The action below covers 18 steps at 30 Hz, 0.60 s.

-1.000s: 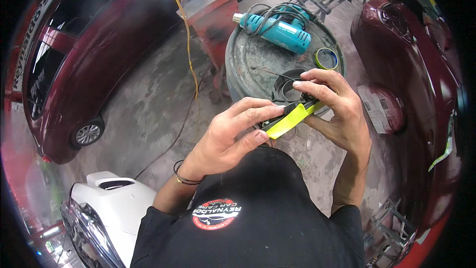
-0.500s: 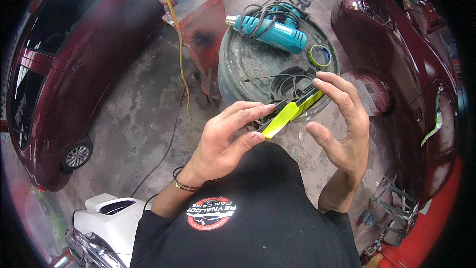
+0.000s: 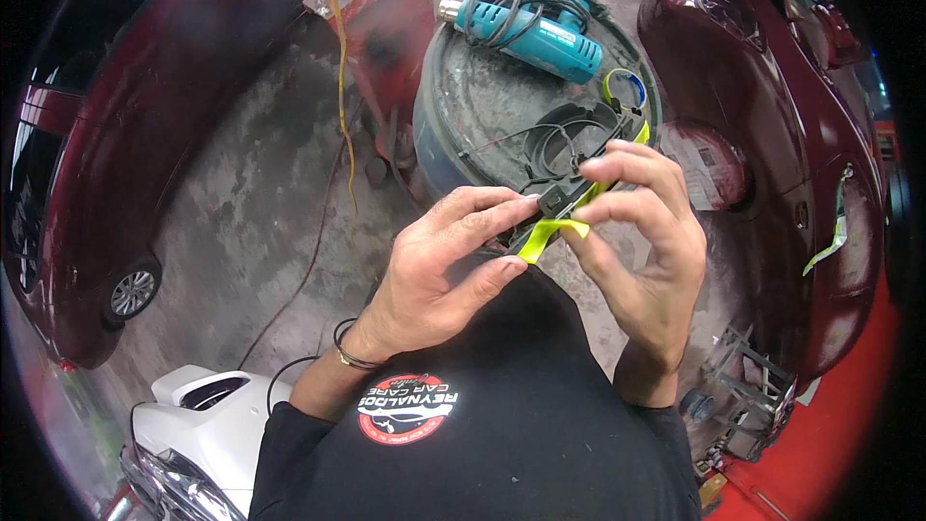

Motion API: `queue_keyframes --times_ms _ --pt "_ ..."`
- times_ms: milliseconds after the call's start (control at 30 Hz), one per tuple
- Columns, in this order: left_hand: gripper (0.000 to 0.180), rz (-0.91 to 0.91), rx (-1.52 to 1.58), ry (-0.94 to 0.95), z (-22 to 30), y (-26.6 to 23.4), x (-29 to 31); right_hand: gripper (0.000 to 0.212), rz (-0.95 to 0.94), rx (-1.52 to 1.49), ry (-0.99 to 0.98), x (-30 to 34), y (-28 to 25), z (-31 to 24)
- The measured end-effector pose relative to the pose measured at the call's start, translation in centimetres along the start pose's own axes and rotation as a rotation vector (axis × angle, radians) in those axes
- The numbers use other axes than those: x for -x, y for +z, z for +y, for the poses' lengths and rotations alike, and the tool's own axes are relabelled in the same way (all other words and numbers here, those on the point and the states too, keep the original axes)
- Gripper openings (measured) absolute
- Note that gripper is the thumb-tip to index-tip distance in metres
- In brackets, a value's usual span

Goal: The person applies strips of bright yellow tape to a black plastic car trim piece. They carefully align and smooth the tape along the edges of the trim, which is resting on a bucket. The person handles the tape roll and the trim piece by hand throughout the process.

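A long black plastic car part (image 3: 553, 201) with a cable is held over the drum's near edge. My left hand (image 3: 434, 265) grips its near end, fingers on top and thumb below. Bright yellow masking tape (image 3: 542, 239) runs along the part, and a loose end curls up from it. The thumb and fingertips of my right hand (image 3: 648, 265) are closed on that curled end; the other fingers reach over the part. Some of the part is hidden behind my right fingers.
On the round drum (image 3: 463, 106) lie a teal heat gun (image 3: 545, 43) with its cord wrapped round it and a yellow tape roll (image 3: 608, 87). Dark red car bodies (image 3: 145, 106) stand left and right. A white car part (image 3: 227, 434) is at lower left. A yellow hose (image 3: 342, 87) hangs ahead.
My right hand has moved left and closed from a spread pose onto the tape end. The tape that lay flat on the part now curls up. My left hand keeps its grip.
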<state>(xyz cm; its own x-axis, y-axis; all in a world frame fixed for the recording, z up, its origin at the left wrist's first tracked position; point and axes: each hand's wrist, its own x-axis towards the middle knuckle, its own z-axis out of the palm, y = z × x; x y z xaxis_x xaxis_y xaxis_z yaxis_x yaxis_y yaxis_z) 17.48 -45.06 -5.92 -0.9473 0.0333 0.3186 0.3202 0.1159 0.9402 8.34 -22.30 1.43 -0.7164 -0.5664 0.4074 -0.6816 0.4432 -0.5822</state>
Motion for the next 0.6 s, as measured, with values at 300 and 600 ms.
queue_keyframes --times_ms 300,600 --pt "0.049 0.041 -0.098 0.054 -0.3 0.3 0.1 0.033 -0.028 0.016 -0.136 0.9 -1.4 -3.5" --pt "0.044 0.056 -0.038 0.011 -0.3 0.4 0.2 0.028 0.070 -0.039 -0.016 0.4 -0.2 -1.4"
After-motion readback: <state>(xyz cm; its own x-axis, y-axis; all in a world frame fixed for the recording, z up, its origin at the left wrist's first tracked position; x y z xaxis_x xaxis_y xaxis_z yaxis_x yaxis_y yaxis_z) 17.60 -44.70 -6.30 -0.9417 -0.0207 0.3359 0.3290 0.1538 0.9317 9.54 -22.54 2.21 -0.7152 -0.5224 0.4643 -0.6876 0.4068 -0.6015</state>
